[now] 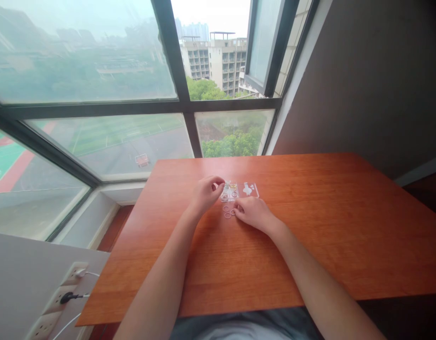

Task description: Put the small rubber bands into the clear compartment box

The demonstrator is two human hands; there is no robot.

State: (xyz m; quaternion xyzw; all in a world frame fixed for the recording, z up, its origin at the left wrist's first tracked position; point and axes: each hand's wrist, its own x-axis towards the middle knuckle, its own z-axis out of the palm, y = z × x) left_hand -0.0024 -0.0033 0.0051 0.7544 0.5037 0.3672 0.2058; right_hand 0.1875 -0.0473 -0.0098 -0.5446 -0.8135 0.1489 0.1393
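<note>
Rings [227,212] by the box [229,200], both hands in close

So the pale rings sit loose on the surface [345,226], just on the near side of the clear box, which has gold-coloured bits and more rings inside. Step in hand looks like sorting rings, but picking up or putting down, I honestly can't say. From here I'd guess the move calls for a light fingertip pinch. Right hand [255,212] has its fingers curled in at one ring; can't tell if that grip has actually caught it. Left hand [206,191] has thumb and index nearly meeting by the box's corner, contents hidden if any.
</note>
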